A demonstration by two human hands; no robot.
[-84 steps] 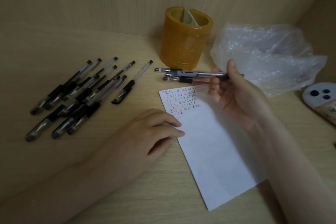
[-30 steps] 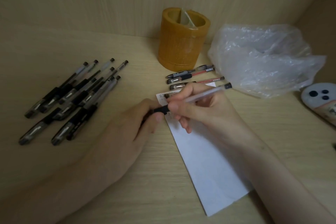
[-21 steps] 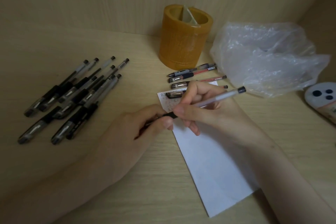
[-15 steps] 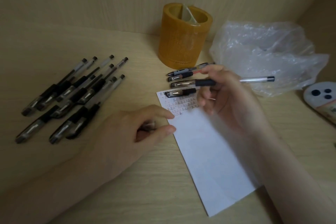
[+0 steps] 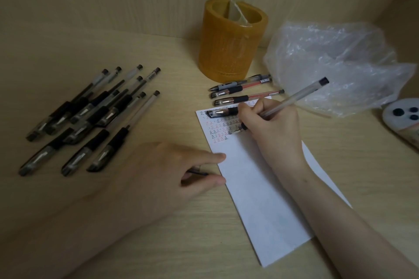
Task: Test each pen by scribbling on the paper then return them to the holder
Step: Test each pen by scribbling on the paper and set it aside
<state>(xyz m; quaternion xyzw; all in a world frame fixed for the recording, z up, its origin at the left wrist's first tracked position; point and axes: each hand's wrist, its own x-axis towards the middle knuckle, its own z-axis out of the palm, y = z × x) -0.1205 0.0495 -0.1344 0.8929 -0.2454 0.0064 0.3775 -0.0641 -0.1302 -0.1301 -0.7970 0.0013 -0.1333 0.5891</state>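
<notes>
Head view: the right hand (image 5: 272,133) pinches a clear-barrelled pen with a black end plug (image 5: 294,99) between thumb and fingers. Its tip is down on the white paper sheet (image 5: 260,188), among rows of small black and red marks. The left hand (image 5: 163,179) rests at the sheet's left edge, forefinger stretched to the paper and the other fingers curled over a thin dark pen cap (image 5: 200,173). Just beyond the right hand lie four pens side by side (image 5: 240,90), and past them stands the amber cylindrical holder (image 5: 231,45). Beyond and left of the left hand sits a heap of black-gripped pens (image 5: 90,115). A crumpled clear plastic bag (image 5: 335,68) lies beyond the right hand, to its right.
</notes>
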